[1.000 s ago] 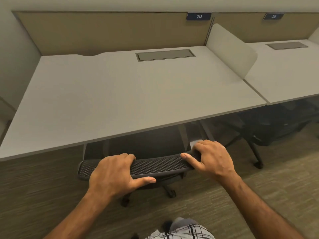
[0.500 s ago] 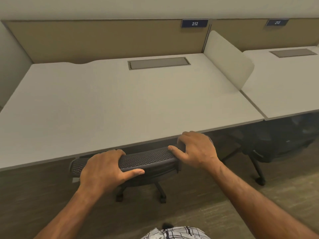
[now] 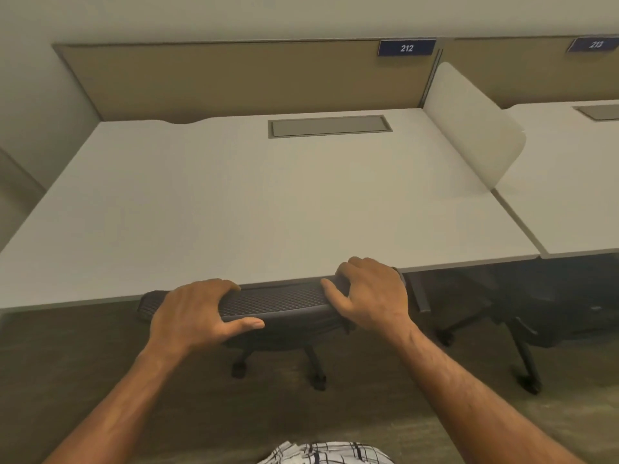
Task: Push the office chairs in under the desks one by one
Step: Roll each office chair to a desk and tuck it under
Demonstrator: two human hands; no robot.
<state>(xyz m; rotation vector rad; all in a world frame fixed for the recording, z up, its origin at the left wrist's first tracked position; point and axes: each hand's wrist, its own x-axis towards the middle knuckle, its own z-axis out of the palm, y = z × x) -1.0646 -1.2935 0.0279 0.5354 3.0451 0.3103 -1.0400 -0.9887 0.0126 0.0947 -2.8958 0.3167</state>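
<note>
Both hands grasp curved mesh chair back (image 3: 278,299).

A blue plate (image 3: 406,47) on the tan partition (image 3: 234,78) reads "212"; its neighbour (image 3: 594,44) reads "213".

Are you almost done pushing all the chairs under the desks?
Getting there. The chair at the next desk already sits tucked under the desk numbered 213. In hand: the left hand and right hand grip the top of the mesh chair, whose backrest is right at the edge of desk 212. Whether other chairs remain can't be seen here.
</note>
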